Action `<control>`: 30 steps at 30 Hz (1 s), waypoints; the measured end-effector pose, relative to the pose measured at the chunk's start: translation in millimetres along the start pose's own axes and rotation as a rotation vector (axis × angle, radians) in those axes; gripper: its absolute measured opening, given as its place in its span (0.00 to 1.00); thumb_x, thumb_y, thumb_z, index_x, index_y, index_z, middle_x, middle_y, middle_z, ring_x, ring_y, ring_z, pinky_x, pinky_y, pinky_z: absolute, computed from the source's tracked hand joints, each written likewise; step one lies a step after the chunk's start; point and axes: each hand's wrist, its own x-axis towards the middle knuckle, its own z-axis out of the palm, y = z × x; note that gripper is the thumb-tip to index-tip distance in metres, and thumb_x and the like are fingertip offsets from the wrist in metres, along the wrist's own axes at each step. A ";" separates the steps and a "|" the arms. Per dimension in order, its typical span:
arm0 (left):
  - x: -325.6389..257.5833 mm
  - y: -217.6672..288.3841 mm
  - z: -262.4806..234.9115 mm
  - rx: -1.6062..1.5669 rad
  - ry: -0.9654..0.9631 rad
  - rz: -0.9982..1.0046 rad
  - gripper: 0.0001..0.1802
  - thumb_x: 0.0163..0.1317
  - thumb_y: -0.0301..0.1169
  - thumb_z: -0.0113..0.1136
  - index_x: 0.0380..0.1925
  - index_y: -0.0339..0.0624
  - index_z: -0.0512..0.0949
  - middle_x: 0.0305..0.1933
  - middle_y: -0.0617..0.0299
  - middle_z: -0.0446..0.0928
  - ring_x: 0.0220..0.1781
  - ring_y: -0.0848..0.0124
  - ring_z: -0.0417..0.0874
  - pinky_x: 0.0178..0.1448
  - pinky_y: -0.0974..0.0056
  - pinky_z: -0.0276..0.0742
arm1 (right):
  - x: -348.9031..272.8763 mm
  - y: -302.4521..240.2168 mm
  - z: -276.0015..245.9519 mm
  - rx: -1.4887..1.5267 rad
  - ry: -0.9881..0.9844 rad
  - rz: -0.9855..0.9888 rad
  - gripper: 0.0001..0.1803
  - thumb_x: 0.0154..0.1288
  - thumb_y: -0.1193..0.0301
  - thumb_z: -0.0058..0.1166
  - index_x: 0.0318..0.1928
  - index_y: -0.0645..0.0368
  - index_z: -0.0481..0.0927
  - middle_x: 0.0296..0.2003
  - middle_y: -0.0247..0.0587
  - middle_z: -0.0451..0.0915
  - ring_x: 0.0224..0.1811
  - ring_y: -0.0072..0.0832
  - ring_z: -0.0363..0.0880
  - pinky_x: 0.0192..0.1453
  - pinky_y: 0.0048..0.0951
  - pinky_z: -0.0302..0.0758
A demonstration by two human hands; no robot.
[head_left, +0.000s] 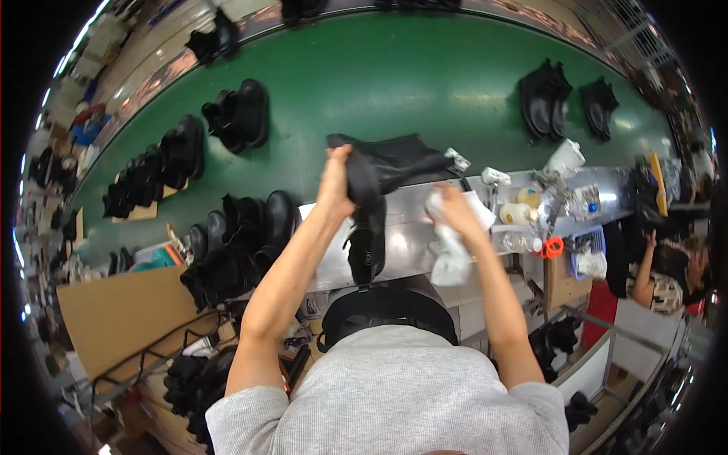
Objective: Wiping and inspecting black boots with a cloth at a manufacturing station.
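The left hand (335, 180) is clenched around the upper edge of a tall black boot (377, 182), lifting it over the steel worktable (406, 246) so that its shaft hangs down toward the person's chest. The right hand (453, 211) is closed on a crumpled white cloth (450, 254), held just beside the boot and not clearly touching it.

In the head view, the boot sits at the near edge of the green conveyor belt (394, 83), where pairs of black boots (239, 115) lie along the left and two more pairs at the far right. Small bottles and a white container (565, 158) crowd the table's right end.

The likely trouble, as I judge it, is the one-handed pinch: the boot's hanging weight could twist it loose under the cloth's pressure, dropping it onto the table. A wide swing might also knock the bottles over.
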 end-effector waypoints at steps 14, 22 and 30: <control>-8.4 22.6 -44.5 -0.157 -0.007 0.003 0.23 0.65 0.45 0.40 0.48 0.42 0.74 0.50 0.51 0.78 0.50 0.56 0.79 0.52 0.47 0.73 | 44.4 105.6 -25.0 -0.954 0.091 -0.426 0.26 0.47 0.75 0.60 0.51 0.56 0.73 0.45 0.43 0.77 0.56 0.39 0.69 0.52 0.47 0.65; -6.7 24.3 -27.0 -0.067 -0.073 -0.058 0.23 0.64 0.48 0.41 0.50 0.46 0.71 0.52 0.54 0.76 0.52 0.53 0.77 0.52 0.43 0.69 | 27.5 97.8 -29.3 -0.689 0.197 -0.270 0.10 0.51 0.79 0.51 0.36 0.59 0.78 0.42 0.46 0.75 0.40 0.44 0.76 0.51 0.50 0.68; 8.6 18.3 -12.7 -0.208 0.001 -0.120 0.26 0.62 0.51 0.43 0.52 0.46 0.70 0.54 0.54 0.75 0.53 0.54 0.77 0.50 0.45 0.72 | -57.3 83.7 -25.2 0.252 0.455 -0.535 0.08 0.55 0.82 0.43 0.26 0.61 0.77 0.36 0.36 0.73 0.35 0.27 0.72 0.44 0.30 0.72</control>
